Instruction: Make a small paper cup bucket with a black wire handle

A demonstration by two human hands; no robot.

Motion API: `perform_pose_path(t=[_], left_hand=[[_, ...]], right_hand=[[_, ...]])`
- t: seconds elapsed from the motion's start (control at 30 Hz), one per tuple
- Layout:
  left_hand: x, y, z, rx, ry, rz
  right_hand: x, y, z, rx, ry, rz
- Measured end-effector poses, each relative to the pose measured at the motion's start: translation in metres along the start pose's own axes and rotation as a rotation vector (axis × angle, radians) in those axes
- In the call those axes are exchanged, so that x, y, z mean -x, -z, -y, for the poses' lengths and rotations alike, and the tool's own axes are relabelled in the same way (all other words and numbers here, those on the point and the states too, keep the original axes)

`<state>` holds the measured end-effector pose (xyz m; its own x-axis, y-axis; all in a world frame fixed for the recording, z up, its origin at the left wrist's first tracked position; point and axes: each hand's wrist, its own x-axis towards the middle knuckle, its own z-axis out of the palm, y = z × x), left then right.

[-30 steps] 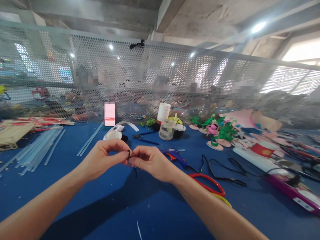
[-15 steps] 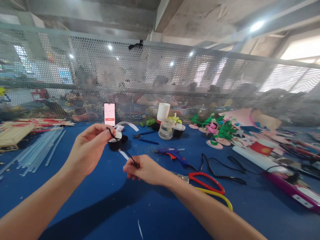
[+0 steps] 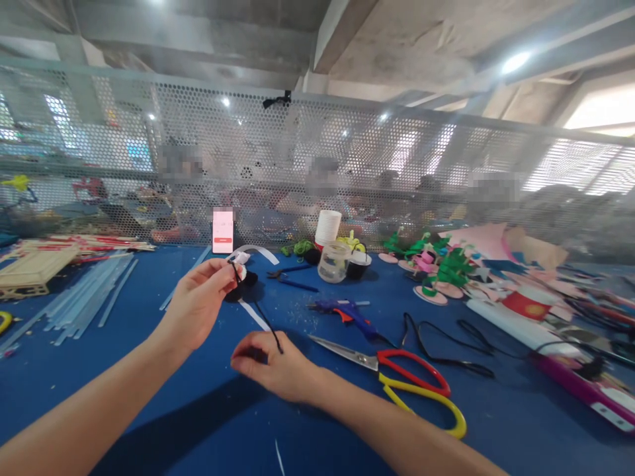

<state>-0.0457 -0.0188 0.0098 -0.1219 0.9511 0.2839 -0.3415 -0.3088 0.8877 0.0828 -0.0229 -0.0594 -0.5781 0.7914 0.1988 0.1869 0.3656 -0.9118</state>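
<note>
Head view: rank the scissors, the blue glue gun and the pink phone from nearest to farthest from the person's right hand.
From the right hand:
1. Scissors, just to its right.
2. Blue glue gun, farther back and right.
3. Pink phone, standing against the mesh at the back.

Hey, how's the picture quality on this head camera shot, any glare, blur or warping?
Head view: bright glare from the window at upper right and the ceiling lamp; wide-angle warping bends the perforated metal screen; people behind it are blurred; the left hand, the right hand, the thin black cord and the red-and-yellow scissors look sharp; forearms cast soft shadows on the blue table.
</note>
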Motion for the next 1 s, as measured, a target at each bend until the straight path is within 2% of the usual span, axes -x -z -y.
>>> perform_pose_path(t=[0.1, 0.17, 0.2, 0.33, 0.4, 0.5, 0.67, 0.7, 0.73, 0.77, 0.9, 1.0], left_hand=[[0.002, 0.001, 0.0, 0.07, 0.046, 0.002], [0.007, -0.001, 0.001, 0.093, 0.074, 0.031], [0.01, -0.003, 0.002, 0.096, 0.086, 0.052], [0.012, -0.004, 0.005, 0.073, 0.082, 0.07], [0.007, 0.0, 0.007, 0.063, 0.047, 0.018], [-0.001, 0.005, 0.006, 0.082, 0.02, -0.058], [0.003, 0.001, 0.002, 0.164, 0.114, -0.09], [0.005, -0.001, 0.002, 0.169, 0.12, -0.092], [0.008, -0.003, 0.002, 0.175, 0.12, -0.09], [0.009, -0.004, 0.003, 0.179, 0.12, -0.085], [0.008, -0.003, 0.005, 0.177, 0.126, -0.088], [0.0, 0.003, 0.005, 0.163, 0.08, -0.115]], right_hand=[[-0.004, 0.001, -0.003, -0.033, 0.026, -0.351], [-0.009, 0.005, -0.006, -0.041, 0.042, -0.422], [-0.011, 0.006, -0.008, -0.055, 0.047, -0.374], [-0.007, 0.002, -0.003, -0.094, 0.031, 0.0], [0.0, -0.004, 0.002, -0.029, 0.034, 0.069], [0.005, -0.009, 0.006, 0.023, 0.075, 0.029], [-0.01, -0.01, -0.007, -0.012, 0.006, -0.374], [-0.015, -0.009, -0.01, -0.018, 0.01, -0.437], [-0.018, -0.008, -0.012, -0.023, 0.03, -0.444], [-0.02, -0.007, -0.013, -0.032, 0.058, -0.402], [-0.014, -0.008, -0.002, -0.033, 0.114, -0.079], [-0.005, -0.01, 0.006, 0.037, 0.138, -0.045]])
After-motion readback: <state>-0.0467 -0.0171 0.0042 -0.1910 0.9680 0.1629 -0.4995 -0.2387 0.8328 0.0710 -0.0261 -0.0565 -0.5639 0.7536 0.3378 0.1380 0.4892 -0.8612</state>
